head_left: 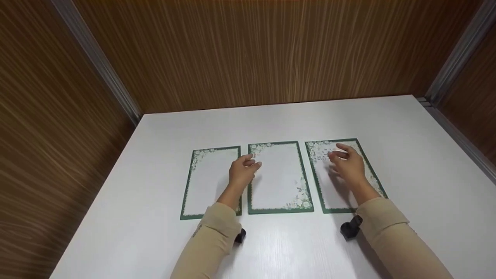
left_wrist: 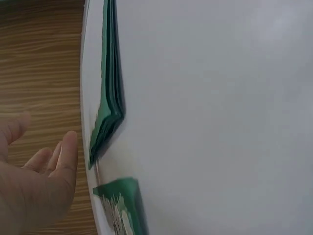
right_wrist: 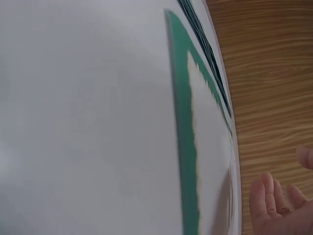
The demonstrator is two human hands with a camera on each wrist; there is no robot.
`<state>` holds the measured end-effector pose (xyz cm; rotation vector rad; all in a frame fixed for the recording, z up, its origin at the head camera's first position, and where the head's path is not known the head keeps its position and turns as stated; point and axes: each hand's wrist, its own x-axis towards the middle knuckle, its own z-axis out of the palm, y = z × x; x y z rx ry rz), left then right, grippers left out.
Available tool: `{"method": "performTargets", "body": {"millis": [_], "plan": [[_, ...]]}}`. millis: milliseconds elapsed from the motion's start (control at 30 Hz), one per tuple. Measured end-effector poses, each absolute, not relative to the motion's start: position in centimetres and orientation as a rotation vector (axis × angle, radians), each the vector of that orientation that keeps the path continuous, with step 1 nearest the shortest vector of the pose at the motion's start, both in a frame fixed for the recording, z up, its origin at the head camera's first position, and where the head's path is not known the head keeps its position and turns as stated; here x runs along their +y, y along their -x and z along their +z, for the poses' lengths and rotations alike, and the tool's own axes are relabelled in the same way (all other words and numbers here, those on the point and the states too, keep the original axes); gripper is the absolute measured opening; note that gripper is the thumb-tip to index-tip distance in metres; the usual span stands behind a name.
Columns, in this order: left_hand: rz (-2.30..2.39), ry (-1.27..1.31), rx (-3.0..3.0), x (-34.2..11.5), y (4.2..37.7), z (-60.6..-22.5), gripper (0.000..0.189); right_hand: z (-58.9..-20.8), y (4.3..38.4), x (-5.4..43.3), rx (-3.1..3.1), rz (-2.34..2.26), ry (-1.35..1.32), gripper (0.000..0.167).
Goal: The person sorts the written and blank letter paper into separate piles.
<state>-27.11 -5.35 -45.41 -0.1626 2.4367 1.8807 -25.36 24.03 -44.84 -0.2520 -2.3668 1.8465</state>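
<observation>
Three sheets of floral paper with green borders lie side by side: the left sheet (head_left: pixel 209 178), the middle sheet (head_left: pixel 277 174) and the right sheet (head_left: pixel 321 182). In the left wrist view, a green-edged stack (left_wrist: pixel 111 73) shows several layers. My left hand (head_left: pixel 242 170) hovers over the gap between the left and middle sheets, fingers loosely bent and holding nothing. Above the right sheet floats my right hand (head_left: pixel 348 164), also holding nothing, its shadow falling on the paper. Small marks like print show near that sheet's top; they are too small to read.
The sheets lie on a white table (head_left: pixel 279 248). A wood-patterned panel (head_left: pixel 271 54) rises behind it, with similar panels at both sides. A small black device (head_left: pixel 350 229) sits at the right wrist, and another black device (head_left: pixel 240 236) at the left.
</observation>
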Motion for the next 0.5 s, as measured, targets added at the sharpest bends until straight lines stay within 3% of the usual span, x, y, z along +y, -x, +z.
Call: {"method": "performTargets", "body": {"millis": [500], "plan": [[1.893, 0.234, 2.372, -8.1, 27.1, -45.5, 0.051, -45.4, 26.0, 20.3, -2.509, 1.876, 0.216, 0.056]]}}
